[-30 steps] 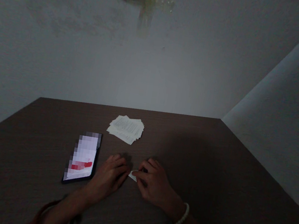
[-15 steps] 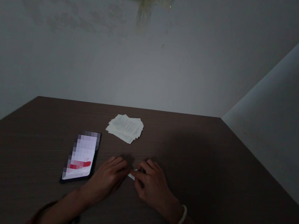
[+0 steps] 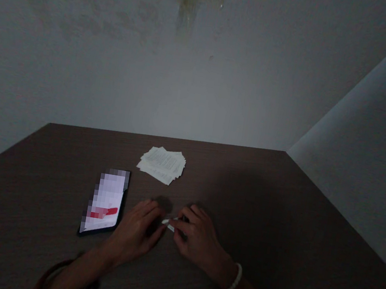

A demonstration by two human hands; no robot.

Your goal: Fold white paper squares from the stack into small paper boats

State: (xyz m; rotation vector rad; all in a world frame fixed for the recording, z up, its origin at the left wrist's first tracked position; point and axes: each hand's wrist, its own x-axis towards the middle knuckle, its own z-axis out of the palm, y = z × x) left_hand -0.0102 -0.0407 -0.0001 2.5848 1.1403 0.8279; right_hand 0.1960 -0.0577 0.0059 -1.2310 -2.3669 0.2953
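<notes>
A small white piece of paper [image 3: 171, 227], folded or rolled by its look, lies between my two hands just above the table. My right hand [image 3: 196, 235] grips it with bent fingers, the index finger pressing along its top. Its far end is hidden under those fingers. My left hand [image 3: 138, 226] is at the paper's left tip, palm down, with the thumb parted from the curled fingers. Whether a left fingertip touches the paper is hard to see in the dim light.
A loose stack of printed paper slips [image 3: 162, 164] lies beyond my hands. Left of my left hand is a phone [image 3: 105, 201] with a lit screen, partly blurred. The brown table [image 3: 258, 213] meets a grey wall [image 3: 222, 95] behind and another surface at right.
My left thumb has moved away from the fingers, and the left end of the small paper now shows. My right hand stays almost still. Stack and phone are unmoved.
</notes>
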